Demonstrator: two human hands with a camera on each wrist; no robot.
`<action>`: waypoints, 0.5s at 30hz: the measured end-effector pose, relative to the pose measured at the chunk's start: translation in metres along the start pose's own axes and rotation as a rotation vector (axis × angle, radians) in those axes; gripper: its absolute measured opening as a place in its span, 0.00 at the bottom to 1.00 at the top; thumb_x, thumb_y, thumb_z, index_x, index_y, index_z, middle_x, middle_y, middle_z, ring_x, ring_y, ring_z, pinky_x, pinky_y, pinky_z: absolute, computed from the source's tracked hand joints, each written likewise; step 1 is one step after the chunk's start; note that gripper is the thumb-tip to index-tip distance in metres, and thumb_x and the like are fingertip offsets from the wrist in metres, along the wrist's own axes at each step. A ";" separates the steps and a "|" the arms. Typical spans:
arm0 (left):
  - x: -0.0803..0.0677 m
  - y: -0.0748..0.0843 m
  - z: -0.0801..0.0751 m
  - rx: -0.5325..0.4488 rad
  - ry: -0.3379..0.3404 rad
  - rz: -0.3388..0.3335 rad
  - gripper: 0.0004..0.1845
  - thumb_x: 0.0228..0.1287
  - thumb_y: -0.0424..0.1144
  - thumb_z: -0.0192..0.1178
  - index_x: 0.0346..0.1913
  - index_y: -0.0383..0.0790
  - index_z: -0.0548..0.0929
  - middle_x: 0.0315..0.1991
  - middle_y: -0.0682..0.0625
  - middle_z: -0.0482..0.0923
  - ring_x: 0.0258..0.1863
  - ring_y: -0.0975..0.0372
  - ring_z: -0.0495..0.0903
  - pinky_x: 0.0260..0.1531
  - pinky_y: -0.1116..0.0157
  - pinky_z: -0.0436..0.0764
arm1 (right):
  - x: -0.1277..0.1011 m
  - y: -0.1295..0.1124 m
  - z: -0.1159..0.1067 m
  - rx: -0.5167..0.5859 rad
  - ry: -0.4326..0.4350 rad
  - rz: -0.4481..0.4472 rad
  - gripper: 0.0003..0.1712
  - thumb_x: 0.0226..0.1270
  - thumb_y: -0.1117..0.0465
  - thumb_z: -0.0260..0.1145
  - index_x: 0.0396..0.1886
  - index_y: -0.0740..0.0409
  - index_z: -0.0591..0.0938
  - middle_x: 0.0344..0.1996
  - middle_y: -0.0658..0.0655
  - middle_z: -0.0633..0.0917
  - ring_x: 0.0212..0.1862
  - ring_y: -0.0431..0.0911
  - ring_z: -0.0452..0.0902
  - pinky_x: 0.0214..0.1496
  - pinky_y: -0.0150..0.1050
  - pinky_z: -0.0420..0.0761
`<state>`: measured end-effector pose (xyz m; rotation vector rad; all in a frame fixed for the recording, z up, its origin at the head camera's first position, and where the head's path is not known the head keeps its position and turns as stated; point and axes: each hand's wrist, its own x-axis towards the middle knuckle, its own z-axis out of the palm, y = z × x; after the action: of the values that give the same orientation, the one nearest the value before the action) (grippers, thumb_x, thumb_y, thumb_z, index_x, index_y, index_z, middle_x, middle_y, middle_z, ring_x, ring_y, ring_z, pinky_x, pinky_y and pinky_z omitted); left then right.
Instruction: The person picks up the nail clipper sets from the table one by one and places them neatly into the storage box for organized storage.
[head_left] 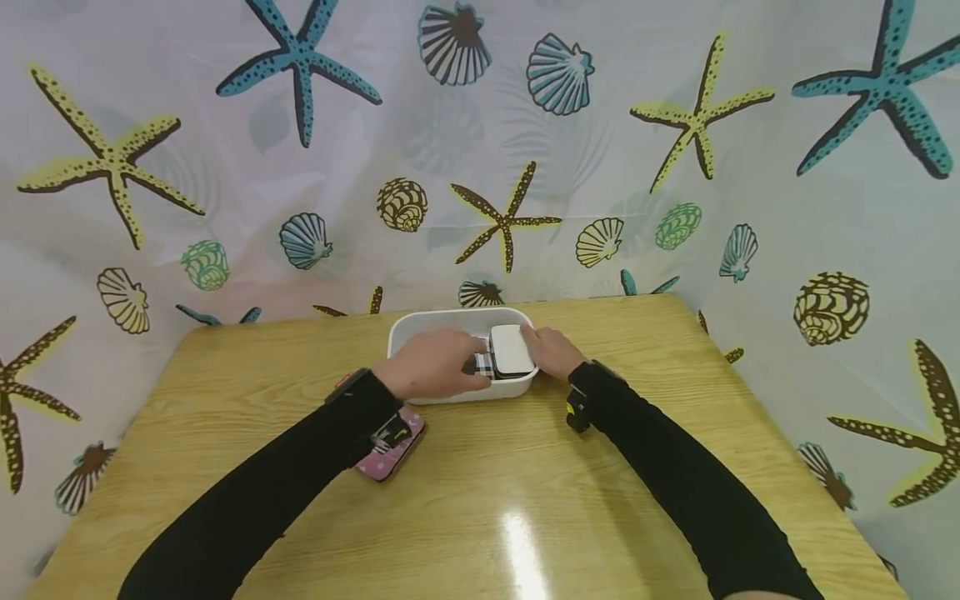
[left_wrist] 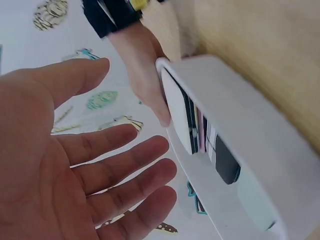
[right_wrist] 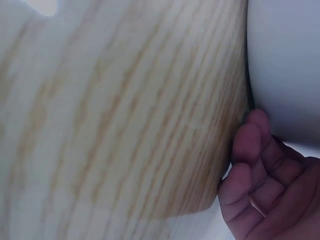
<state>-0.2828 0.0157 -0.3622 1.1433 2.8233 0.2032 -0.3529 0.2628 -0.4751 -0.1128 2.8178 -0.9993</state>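
Near the surface's far edge, the left hand (head_left: 431, 362) hovers spread; the right hand (head_left: 553, 350) curls against the white bin (head_left: 420, 329), steadying stiff, smooth, light phone cases (head_left: 512, 350), best pinched by edges.

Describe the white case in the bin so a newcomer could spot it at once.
On the wooden table sits a white bin near the far edge. Several flat cases stand on edge inside it, and the white case is the one nearest the right hand, plain white with rounded corners, beside a plaid one.

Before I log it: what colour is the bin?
White bin, clearest in the head view.
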 end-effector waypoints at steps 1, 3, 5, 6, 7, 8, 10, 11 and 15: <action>-0.011 0.001 0.001 -0.007 0.008 0.003 0.23 0.66 0.58 0.64 0.55 0.45 0.83 0.42 0.53 0.84 0.37 0.62 0.78 0.39 0.61 0.78 | 0.000 0.000 0.000 -0.002 0.007 0.003 0.36 0.82 0.39 0.33 0.27 0.58 0.76 0.21 0.56 0.76 0.19 0.46 0.71 0.27 0.38 0.71; -0.032 0.003 0.005 -0.016 0.015 0.006 0.23 0.65 0.58 0.64 0.54 0.46 0.84 0.42 0.54 0.85 0.37 0.64 0.78 0.38 0.62 0.79 | 0.000 -0.001 0.000 -0.004 0.014 0.002 0.36 0.82 0.39 0.33 0.28 0.58 0.76 0.22 0.57 0.77 0.19 0.47 0.72 0.27 0.38 0.72; -0.049 0.001 0.010 -0.010 0.005 0.004 0.25 0.64 0.59 0.65 0.55 0.45 0.84 0.44 0.53 0.85 0.38 0.64 0.79 0.39 0.61 0.81 | 0.000 -0.001 -0.001 -0.008 0.017 0.002 0.36 0.82 0.39 0.34 0.29 0.59 0.77 0.23 0.58 0.77 0.19 0.47 0.73 0.27 0.38 0.73; -0.056 -0.001 0.014 -0.004 -0.003 0.002 0.26 0.63 0.59 0.66 0.56 0.44 0.84 0.44 0.53 0.85 0.39 0.63 0.80 0.40 0.61 0.82 | 0.000 -0.001 -0.002 -0.010 0.017 0.003 0.36 0.82 0.40 0.34 0.29 0.59 0.77 0.24 0.58 0.78 0.19 0.47 0.73 0.27 0.38 0.73; -0.063 -0.003 0.017 0.005 -0.014 -0.004 0.27 0.61 0.58 0.68 0.56 0.44 0.84 0.45 0.52 0.85 0.40 0.62 0.80 0.41 0.59 0.82 | 0.000 -0.002 -0.002 -0.013 0.015 0.004 0.36 0.82 0.40 0.34 0.30 0.59 0.77 0.24 0.58 0.78 0.19 0.47 0.73 0.27 0.38 0.73; -0.069 -0.007 0.020 0.015 -0.028 -0.012 0.28 0.59 0.57 0.70 0.57 0.43 0.84 0.46 0.50 0.85 0.42 0.60 0.80 0.42 0.57 0.83 | 0.000 -0.002 -0.002 -0.014 0.014 0.005 0.36 0.82 0.40 0.34 0.30 0.59 0.77 0.24 0.58 0.77 0.19 0.47 0.73 0.27 0.38 0.73; -0.078 -0.016 0.027 0.027 -0.071 -0.038 0.31 0.55 0.54 0.74 0.59 0.41 0.82 0.50 0.47 0.83 0.47 0.57 0.79 0.45 0.54 0.83 | 0.000 -0.003 -0.003 -0.011 0.012 0.008 0.35 0.82 0.40 0.34 0.30 0.59 0.77 0.23 0.57 0.77 0.20 0.47 0.73 0.27 0.38 0.72; -0.082 -0.021 0.030 0.027 -0.102 -0.053 0.34 0.52 0.52 0.76 0.61 0.41 0.80 0.53 0.47 0.81 0.49 0.56 0.78 0.47 0.53 0.82 | 0.000 -0.003 -0.003 -0.009 0.008 0.006 0.35 0.82 0.40 0.34 0.30 0.58 0.76 0.23 0.57 0.76 0.20 0.47 0.72 0.28 0.38 0.72; -0.095 -0.037 0.040 -0.016 -0.233 -0.107 0.47 0.44 0.47 0.82 0.69 0.44 0.72 0.67 0.44 0.70 0.62 0.51 0.71 0.58 0.47 0.77 | -0.002 -0.003 -0.003 -0.005 0.001 -0.007 0.33 0.82 0.42 0.34 0.27 0.57 0.74 0.22 0.56 0.75 0.21 0.47 0.71 0.29 0.39 0.71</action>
<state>-0.2346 -0.0733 -0.4042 0.9419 2.6614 0.0792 -0.3510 0.2629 -0.4709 -0.1228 2.8230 -0.9944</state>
